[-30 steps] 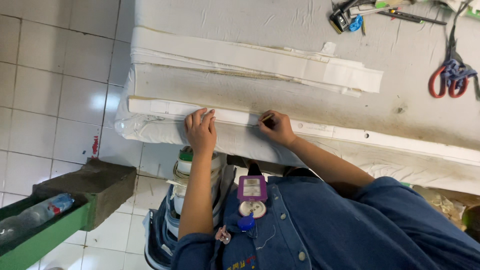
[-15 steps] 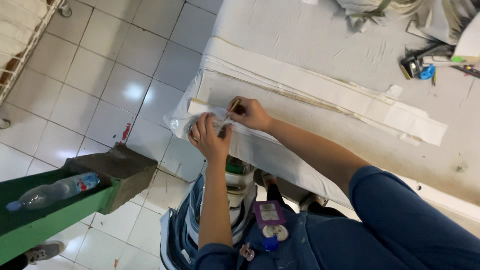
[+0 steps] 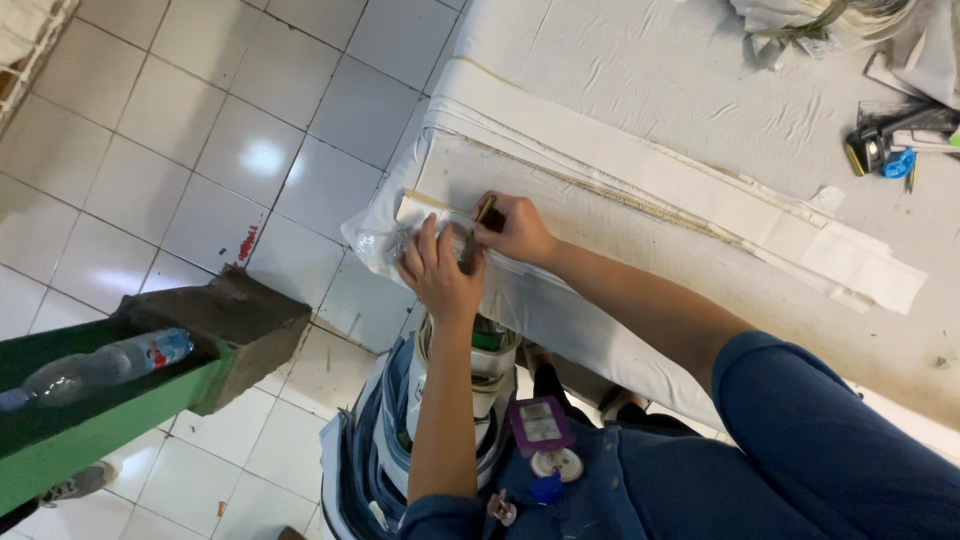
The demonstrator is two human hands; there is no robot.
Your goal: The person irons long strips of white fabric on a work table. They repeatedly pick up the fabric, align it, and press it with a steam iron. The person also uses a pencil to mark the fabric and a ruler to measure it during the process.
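Head view: looking down at a work table [image 3: 700, 90] covered in white cloth.
Left hand [image 3: 440, 270]: fingers spread flat, pressing the near-left end of a folded white fabric strip [image 3: 425, 212].
Right hand [image 3: 515, 230]: closed around a small brown tool [image 3: 485, 209], just beside the left hand.
Strip direction: long axis runs from the hands away to the right along the table edge; both hands sit at its left end.
Nearby: plastic bottle [image 3: 100, 365] in a green bin, tools [image 3: 885, 150] far right.

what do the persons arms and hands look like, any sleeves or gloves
Both hands are bare, with no gloves. The left hand leads into a forearm that is uncovered down to a dark blue sleeve at the bottom edge. The right hand also has a bare forearm, with a loose dark blue sleeve pushed up past the elbow. No watch or rings are visible.
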